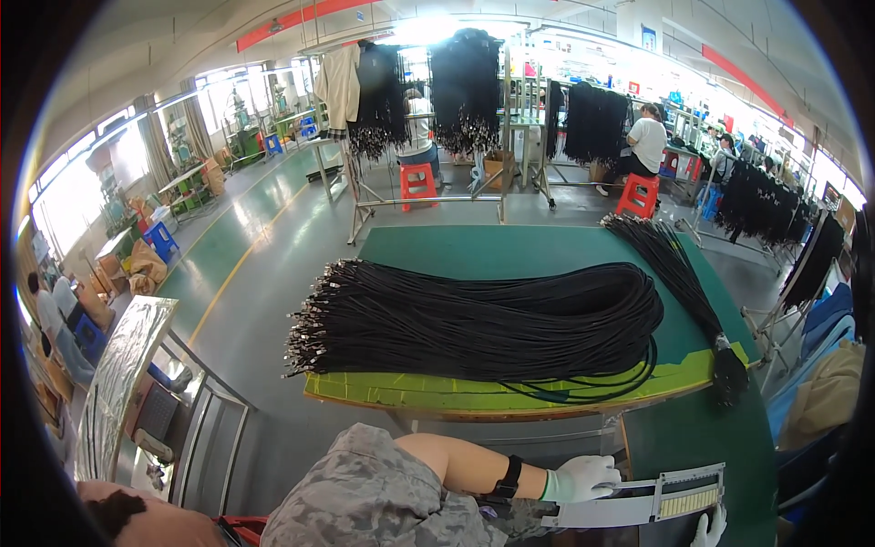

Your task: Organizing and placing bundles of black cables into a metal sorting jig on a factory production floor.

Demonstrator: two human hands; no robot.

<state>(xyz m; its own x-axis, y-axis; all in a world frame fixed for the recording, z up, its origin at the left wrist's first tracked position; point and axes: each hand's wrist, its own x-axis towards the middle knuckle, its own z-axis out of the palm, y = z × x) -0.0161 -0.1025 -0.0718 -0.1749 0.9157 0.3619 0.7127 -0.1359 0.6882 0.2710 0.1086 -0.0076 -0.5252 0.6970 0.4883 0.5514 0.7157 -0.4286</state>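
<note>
Along the lower right, a white flat frame-like tool (606, 513) lies over the green tabletop, with a window of pale yellow strips near its right end. My left hand (585, 479), in a white glove with a green cuff, is closed on the tool's upper left edge. A black band circles that wrist. Beside the tool's lower right corner is my right hand (710, 529), also white-gloved, its thumb and fingers apart. Beyond them, a thick bundle of black cords (483, 319) with metal ends lies looped on the table. A thinner cord bundle (670, 273) is at its right.
The green table (437, 242) has a yellow-green front strip. Racks hung with black cords (465, 91) stand behind it, near red stools (417, 185). A seated person (648, 141) is farther back. At left stands a foil-covered board (123, 383) on a metal frame.
</note>
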